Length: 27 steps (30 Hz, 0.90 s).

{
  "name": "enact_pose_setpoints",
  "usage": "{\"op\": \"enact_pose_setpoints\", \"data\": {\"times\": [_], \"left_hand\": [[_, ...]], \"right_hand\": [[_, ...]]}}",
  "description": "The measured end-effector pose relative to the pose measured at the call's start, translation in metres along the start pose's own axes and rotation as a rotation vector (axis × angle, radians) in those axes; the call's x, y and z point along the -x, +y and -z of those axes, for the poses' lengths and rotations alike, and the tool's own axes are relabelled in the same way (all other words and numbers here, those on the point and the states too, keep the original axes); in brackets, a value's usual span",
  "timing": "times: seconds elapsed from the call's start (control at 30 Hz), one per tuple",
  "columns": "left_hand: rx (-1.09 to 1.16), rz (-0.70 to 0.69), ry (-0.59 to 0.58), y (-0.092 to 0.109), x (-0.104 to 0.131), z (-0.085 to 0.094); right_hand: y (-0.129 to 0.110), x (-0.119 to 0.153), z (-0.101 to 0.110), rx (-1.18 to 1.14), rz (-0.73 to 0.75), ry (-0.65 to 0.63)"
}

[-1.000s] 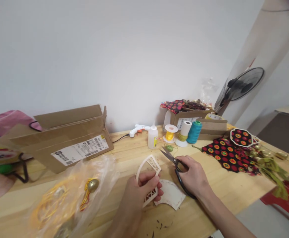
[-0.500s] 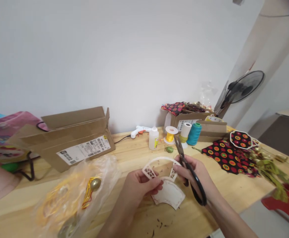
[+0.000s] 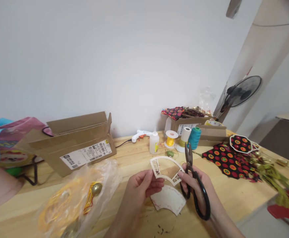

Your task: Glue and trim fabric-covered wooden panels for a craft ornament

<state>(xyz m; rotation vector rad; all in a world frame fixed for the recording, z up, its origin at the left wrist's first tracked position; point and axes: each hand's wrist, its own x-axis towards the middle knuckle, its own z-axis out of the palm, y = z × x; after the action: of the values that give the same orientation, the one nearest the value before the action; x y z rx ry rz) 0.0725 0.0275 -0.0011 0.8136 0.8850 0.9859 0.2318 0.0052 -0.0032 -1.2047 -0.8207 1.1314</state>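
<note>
A white fan-shaped frame (image 3: 170, 159) with lattice ends is held up between both hands. My left hand (image 3: 143, 186) pinches its left end between thumb and fingers. The right end sits against the thumb of my right hand (image 3: 200, 186), which also grips black-handled scissors (image 3: 189, 157), their blades pointing up and away. Just below the frame, a pale fan-shaped piece (image 3: 169, 200) with reddish marks along its edges lies on the wooden table (image 3: 132, 165). Dark scraps (image 3: 161, 228) are scattered in front of it.
Behind stand a glue bottle (image 3: 154, 142), a glue gun (image 3: 141, 135), a yellow thread spool (image 3: 171, 138) and a teal thread cone (image 3: 194, 138). Patterned fabric (image 3: 227, 158) lies right. To the left are an open cardboard box (image 3: 85, 142) and a plastic bag (image 3: 107, 175) with a bell (image 3: 96, 188).
The frame has tipped up and shifted slightly right, showing more of its opening. The scissors have moved right and stand more upright. The view has shifted a little.
</note>
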Motion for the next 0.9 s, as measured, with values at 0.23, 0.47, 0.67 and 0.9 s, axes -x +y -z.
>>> {"op": "enact_pose_setpoints", "data": {"times": [0.23, 0.47, 0.67, 0.9], "left_hand": [[0.031, -0.018, 0.051, -0.008, -0.002, -0.003], [0.075, 0.014, -0.040, -0.010, 0.003, -0.009], [0.175, 0.062, 0.150, 0.004, 0.006, -0.011], [0.194, 0.000, 0.119, 0.001, 0.003, -0.008]], "right_hand": [[0.006, 0.003, -0.006, -0.015, 0.012, 0.039], [0.011, 0.001, -0.018, 0.057, 0.085, -0.025], [0.012, -0.011, 0.009, 0.482, 0.297, -0.044], [0.018, -0.006, 0.021, 1.065, 0.487, -0.107]]}}
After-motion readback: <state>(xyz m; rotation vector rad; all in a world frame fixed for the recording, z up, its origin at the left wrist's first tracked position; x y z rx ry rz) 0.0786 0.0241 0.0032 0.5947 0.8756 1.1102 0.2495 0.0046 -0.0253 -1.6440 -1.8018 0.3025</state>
